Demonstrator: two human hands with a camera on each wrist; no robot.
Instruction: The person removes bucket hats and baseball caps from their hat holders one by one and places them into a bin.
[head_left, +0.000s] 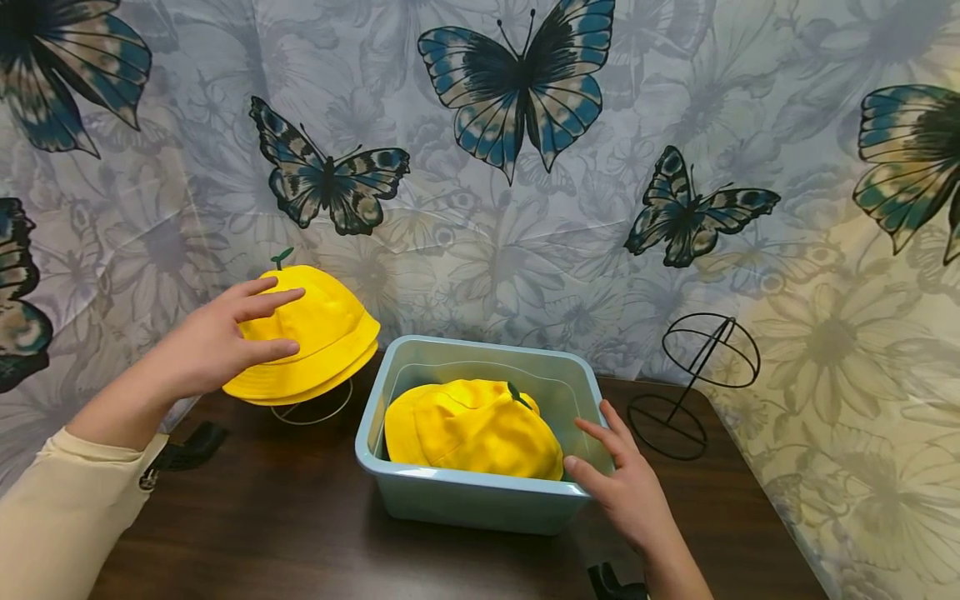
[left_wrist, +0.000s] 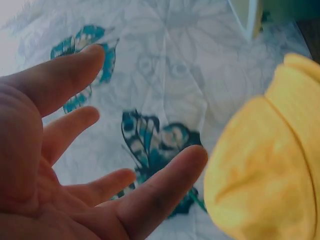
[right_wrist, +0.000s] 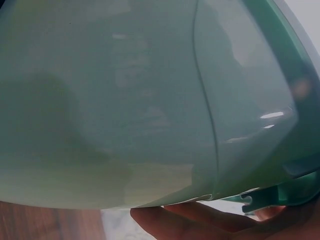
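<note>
In the head view, a yellow bucket hat (head_left: 318, 333) with a green sprout on top sits on a wire stand (head_left: 313, 417) at left; its brim shows two edges. My left hand (head_left: 232, 333) is beside its crown, fingers spread; the left wrist view shows a gap between the fingers and the hat (left_wrist: 265, 165). Another yellow hat (head_left: 468, 429) lies inside a light blue plastic bin (head_left: 472, 504). At the bin's right front corner is my right hand (head_left: 626, 479), its fingers loosely extended over the rim. Whether they touch it is unclear; the bin wall (right_wrist: 125, 100) partly hides them.
A bare black wire hat stand (head_left: 686, 392) stands at the right of the dark wooden table (head_left: 277, 517). Behind the table hangs a cloth (head_left: 480, 275) printed with butterflies and flowers.
</note>
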